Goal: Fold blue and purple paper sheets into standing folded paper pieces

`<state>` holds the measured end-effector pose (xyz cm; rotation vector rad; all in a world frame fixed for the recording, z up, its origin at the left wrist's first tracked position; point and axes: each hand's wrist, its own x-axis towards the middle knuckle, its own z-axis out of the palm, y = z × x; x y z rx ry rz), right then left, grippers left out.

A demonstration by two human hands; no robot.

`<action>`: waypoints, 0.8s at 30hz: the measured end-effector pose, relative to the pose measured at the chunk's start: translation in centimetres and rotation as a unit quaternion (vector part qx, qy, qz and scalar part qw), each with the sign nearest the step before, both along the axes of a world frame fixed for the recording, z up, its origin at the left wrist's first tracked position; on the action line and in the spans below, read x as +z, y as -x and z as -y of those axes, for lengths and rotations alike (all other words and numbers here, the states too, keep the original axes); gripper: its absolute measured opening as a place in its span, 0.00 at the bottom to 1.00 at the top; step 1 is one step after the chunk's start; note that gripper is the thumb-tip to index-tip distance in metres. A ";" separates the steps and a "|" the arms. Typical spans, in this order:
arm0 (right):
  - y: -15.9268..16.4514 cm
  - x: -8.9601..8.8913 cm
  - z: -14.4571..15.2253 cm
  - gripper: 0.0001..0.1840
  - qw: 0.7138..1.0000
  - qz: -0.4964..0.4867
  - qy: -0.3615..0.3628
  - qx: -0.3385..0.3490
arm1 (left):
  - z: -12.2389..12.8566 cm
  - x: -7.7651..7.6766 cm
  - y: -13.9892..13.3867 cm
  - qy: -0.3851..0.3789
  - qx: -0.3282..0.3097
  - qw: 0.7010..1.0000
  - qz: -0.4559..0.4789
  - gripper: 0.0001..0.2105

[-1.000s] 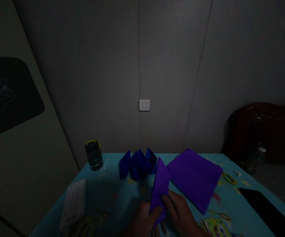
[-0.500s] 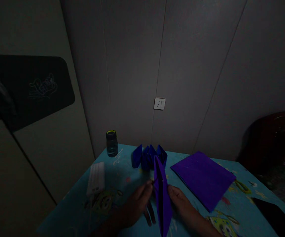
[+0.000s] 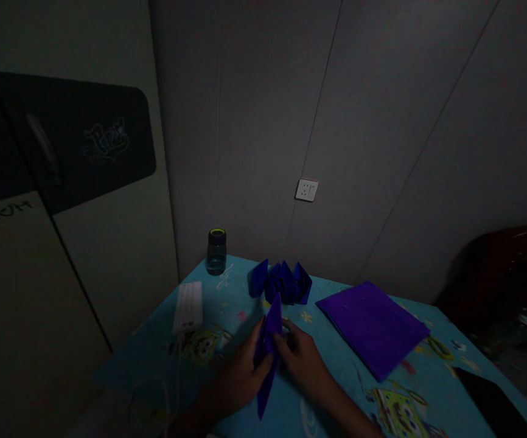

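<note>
A folded sheet of purple paper (image 3: 268, 340) stands tilted between my hands above the table. My left hand (image 3: 245, 371) grips its lower left side, thumb across the near face. On the other side, my right hand (image 3: 299, 353) has its fingers closed on the paper's right face near the middle. Part of the paper is covered by my fingers. Just beyond it sit several dark blue folded paper pieces (image 3: 284, 283), grouped together. To the right lies a flat stack of purple paper (image 3: 375, 328).
The table has a blue cartoon cloth (image 3: 336, 377). At the left are a clear bottle (image 3: 216, 252) with a dark lid and a white power bank (image 3: 188, 307) with a cable. A black flat device (image 3: 494, 401) lies at the right edge. A wall (image 3: 263, 121) rises behind.
The purple paper has moved left and is pressed narrower. My right hand has shifted left, fingers now on the paper's face; my left hand has wrapped round its lower side. The view has turned slightly.
</note>
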<state>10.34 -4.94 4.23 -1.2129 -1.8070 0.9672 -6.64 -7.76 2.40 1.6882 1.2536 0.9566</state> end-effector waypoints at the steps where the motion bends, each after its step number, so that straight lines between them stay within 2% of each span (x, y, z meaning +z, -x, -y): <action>1: 0.1 0.0 -0.1 0.28 1.000 0.007 -0.003 -0.003 | 0.1 0.1 0.1 0.009 -0.013 1.000 0.009 0.33; 3: 0.3 -0.2 -0.1 0.30 1.000 0.008 -0.011 -0.009 | 0.1 0.1 0.4 0.037 -0.017 0.999 0.032 0.33; 7: 0.9 -0.1 0.1 0.27 0.999 0.012 -0.042 -0.027 | -0.4 -0.4 0.9 0.074 0.049 0.995 0.051 0.33; 12: 2.5 1.3 0.5 0.17 0.993 0.100 -0.064 -0.024 | -0.5 -1.3 1.0 0.026 0.054 0.998 0.037 0.33; 16: 3.6 2.1 0.4 0.14 0.993 0.100 -0.055 -0.033 | -0.3 -1.1 1.4 0.021 0.055 0.997 0.043 0.34; 20: 4.1 1.8 0.2 0.16 0.990 0.123 -0.055 -0.037 | -0.3 -0.6 2.7 0.054 0.087 0.992 0.067 0.29; 24: 4.7 1.3 0.1 0.18 0.982 0.173 -0.059 -0.040 | -1.0 -0.4 4.0 0.070 0.139 0.987 0.041 0.25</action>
